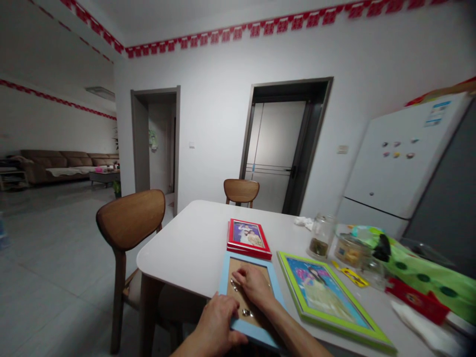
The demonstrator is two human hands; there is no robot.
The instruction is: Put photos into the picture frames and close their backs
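A light blue frame point(224, 277) lies on the white table with a brown backing board point(238, 263) inside it. Small shiny metal pieces point(247, 313) rest on the board. My left hand point(219, 321) holds the frame's lower left edge, fingers curled round it. Over the board, my right hand point(254, 285) has its fingers pinched together beside a metal piece near the left side; what lies between the fingertips is hidden. Red frames point(231, 237) are stacked beyond the blue one, the top one showing a photo. To the right lies a green frame point(297, 292) with a picture.
A glass jar point(320, 237), a round clear container point(350, 249), a yellow packet point(355, 277), a red box point(418, 300) and a green bag point(427, 272) stand on the table's right. Wooden chairs point(132, 218) are at the left and far side.
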